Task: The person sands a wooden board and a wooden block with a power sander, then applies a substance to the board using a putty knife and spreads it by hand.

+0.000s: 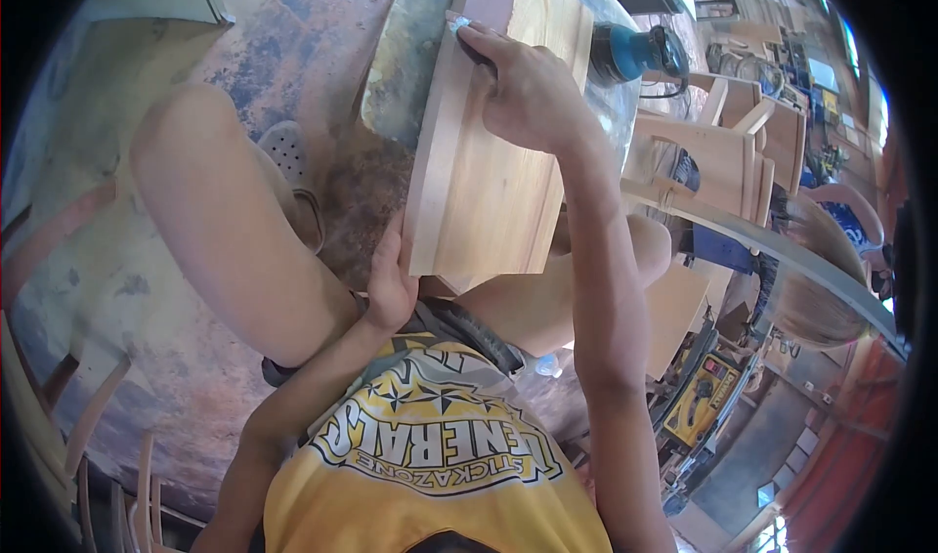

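A long pale wooden panel (489,191) with a thick edge strip lies lengthwise in front of me, its near end over my lap. My left hand (393,284) grips its near left corner, with the fingers up along the side and partly hidden beneath. Farther up, my right hand (532,94) rests over the panel's top. Its fingers are pinched together at the left edge, on a small item with a whitish patch (459,24) that I cannot make out. A teal power tool (625,53) stands just right of the panel.
The panel's far part lies on a worn, shiny work surface (396,74). To the right are wooden furniture frames (723,148), a long rail (752,235) and a yellow tool case (702,397). Wooden legs (98,411) stand at the left, and a perforated shoe (283,150) is on the stained floor.
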Motion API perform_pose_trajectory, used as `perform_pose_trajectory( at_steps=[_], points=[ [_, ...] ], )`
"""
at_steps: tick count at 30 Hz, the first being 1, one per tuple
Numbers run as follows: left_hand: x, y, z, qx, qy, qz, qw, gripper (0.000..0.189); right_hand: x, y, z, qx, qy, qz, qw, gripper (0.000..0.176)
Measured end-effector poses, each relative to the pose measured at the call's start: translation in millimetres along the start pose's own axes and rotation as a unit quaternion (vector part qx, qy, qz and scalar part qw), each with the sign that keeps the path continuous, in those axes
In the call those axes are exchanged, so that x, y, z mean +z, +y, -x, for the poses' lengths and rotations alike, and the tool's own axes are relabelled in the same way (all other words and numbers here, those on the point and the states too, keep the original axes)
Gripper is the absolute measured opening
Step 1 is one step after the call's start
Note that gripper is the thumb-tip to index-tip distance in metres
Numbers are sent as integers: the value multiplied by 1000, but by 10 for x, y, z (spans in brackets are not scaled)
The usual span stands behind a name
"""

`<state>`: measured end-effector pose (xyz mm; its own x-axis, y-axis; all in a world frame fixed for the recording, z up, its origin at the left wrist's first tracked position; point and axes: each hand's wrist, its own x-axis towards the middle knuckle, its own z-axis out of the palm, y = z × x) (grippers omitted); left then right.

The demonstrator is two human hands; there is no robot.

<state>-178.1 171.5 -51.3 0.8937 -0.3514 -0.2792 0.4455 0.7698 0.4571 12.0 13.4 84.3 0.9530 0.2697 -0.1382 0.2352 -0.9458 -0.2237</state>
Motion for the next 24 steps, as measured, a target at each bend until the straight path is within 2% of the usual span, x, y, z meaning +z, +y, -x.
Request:
perform_pose_trajectory(
  at_steps=[4, 11, 12, 14, 16, 22, 24],
  points=[
    [14, -23, 5, -9, 3, 62, 998, 66, 75, -119, 159, -1, 8, -7, 1000, 51],
    [50, 70, -17, -9, -18, 56, 998, 69, 295, -517, 693, 2, 55, -55, 997, 54],
    [61, 115, -22, -14, -27, 19, 999, 72, 342, -575, 777, 2, 78, -70, 994, 55],
    [81, 152, -15, -23, -35, -21, 999, 75, 398, -691, 926, 18, 67, -80, 994, 60],
    [109, 155, -11, -60, -5, 96, 994, 88, 458, -799, 1049, 26, 73, -86, 993, 63],
    [303, 326, 19, -100, 7, 170, 980, 109, 631, -1032, 1399, 42, 89, -82, 992, 64],
    [354, 388, 38, -104, 16, 151, 983, 107, 660, -1095, 1476, 48, 96, -68, 992, 61]
  ],
)
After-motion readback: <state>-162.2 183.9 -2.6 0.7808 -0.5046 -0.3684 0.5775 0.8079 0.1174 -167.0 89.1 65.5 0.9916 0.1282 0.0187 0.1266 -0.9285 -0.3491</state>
